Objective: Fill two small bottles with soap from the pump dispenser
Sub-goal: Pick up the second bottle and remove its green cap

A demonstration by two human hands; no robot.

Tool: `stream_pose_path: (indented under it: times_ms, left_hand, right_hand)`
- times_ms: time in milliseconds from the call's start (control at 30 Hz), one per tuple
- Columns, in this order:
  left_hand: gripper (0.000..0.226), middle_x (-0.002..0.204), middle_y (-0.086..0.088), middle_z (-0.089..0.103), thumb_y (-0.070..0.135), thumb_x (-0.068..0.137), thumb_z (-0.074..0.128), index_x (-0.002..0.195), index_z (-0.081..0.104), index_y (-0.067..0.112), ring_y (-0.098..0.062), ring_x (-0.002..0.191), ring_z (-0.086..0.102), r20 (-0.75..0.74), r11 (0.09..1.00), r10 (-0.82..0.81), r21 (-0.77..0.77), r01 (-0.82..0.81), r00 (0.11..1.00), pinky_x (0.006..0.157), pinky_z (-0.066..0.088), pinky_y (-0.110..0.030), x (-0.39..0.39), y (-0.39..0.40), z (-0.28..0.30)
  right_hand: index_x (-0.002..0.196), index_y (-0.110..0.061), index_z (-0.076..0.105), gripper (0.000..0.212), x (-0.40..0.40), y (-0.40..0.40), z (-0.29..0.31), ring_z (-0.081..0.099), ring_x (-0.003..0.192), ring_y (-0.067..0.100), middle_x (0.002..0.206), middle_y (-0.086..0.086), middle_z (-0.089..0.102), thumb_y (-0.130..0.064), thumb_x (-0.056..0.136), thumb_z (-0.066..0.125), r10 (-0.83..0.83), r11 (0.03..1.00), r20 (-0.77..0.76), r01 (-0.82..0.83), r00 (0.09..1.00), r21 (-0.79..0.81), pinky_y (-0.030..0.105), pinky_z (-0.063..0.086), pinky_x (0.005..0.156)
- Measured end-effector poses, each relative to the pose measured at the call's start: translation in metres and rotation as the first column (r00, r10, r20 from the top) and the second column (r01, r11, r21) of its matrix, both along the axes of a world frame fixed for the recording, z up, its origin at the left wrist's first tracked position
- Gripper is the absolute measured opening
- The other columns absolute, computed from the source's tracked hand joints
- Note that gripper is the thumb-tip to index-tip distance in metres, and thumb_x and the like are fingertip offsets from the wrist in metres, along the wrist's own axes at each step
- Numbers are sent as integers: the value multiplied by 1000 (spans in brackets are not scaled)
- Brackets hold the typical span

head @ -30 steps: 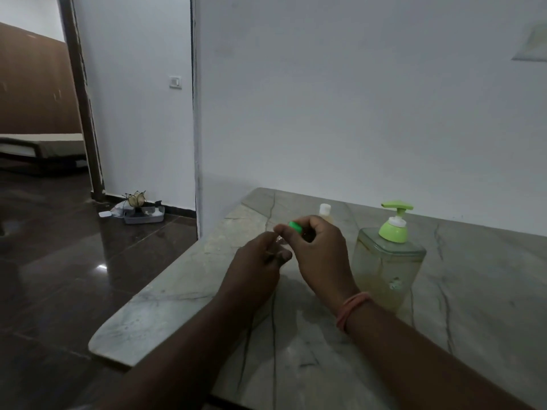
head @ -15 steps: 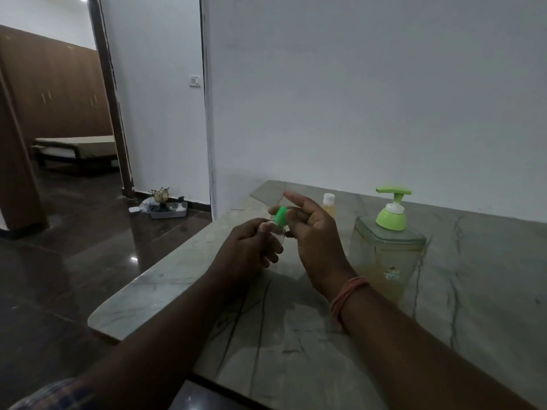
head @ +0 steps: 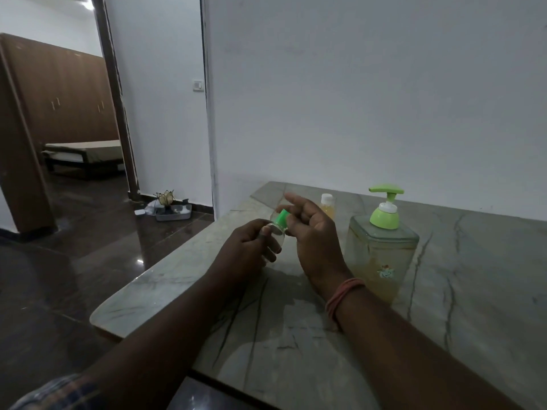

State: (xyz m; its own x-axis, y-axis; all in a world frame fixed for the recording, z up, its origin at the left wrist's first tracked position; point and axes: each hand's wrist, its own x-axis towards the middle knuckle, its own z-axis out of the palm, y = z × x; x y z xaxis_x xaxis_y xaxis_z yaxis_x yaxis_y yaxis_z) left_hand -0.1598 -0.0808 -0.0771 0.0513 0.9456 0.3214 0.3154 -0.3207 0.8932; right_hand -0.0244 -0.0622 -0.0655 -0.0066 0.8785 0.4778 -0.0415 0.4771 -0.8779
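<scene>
Forearms reach in from six o'clock over the marble counter (head: 296, 365), the right one wearing an orange thread band (head: 343, 294) at the wrist. Just above centre, the left hand (head: 245, 247) curls its fingers round a small clear bottle (head: 276, 232), which it holds tilted above the counter with its green cap (head: 282, 217) pointing toward one o'clock. The right hand (head: 313, 232) sits just beside it at three o'clock of the cap; its fingers are spread and mostly straight, and whether the thumb side touches the cap cannot be told. At three o'clock of the hands, the square pump dispenser (head: 381, 253) stands upright on the counter with a green pump head and yellowish soap in its lower part. Behind the right hand, toward twelve o'clock, a second small bottle (head: 327, 207) with a white cap and yellow liquid stands near the white wall (head: 355, 99). Far off at ten o'clock, a grey tray (head: 173, 213) lies on the dark floor beside an open doorway.
</scene>
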Motion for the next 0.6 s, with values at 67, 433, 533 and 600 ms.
stream_pose_path:
  times_ms: [67, 433, 533, 600]
  left_hand:
    - [25, 92, -8, 71, 20, 107, 40, 112, 64, 14, -17, 77, 66, -15, 1000, 1, 16, 0, 1000, 64, 48, -26, 1, 3, 0]
    - [26, 93, -6, 71, 18, 106, 43, 119, 64, 13, -15, 81, 66, -13, 999, 24, -35, -24, 1000, 68, 48, -27, 0, 15, -3]
    - [25, 93, -6, 72, 18, 106, 42, 117, 65, 14, -17, 82, 67, -17, 999, 16, -38, -17, 1000, 68, 50, -27, 1, 15, -3]
    - [24, 94, -7, 72, 19, 106, 43, 115, 65, 17, -17, 82, 66, -28, 999, 24, -32, -24, 999, 69, 49, -26, 1, 16, -4]
  right_hand:
    - [131, -21, 56, 36, -2, 1, -1, 61, 101, 10, 114, -4, 62, -25, 95, 59, -50, 997, 28, 51, 998, -53, 26, 53, 85]
    - [128, -21, 60, 39, -3, 8, -3, 61, 101, 3, 116, -7, 63, -2, 94, 51, -53, 998, 60, 51, 997, 40, 14, 52, 79]
    - [118, -17, 66, 29, -2, 10, -4, 64, 92, 0, 109, -3, 67, -5, 94, 57, -75, 996, 34, 73, 997, 54, 11, 52, 72]
    - [112, -15, 69, 25, -3, 11, -5, 65, 94, 1, 105, -2, 69, -2, 93, 57, -108, 991, 24, 105, 994, 85, 12, 52, 76]
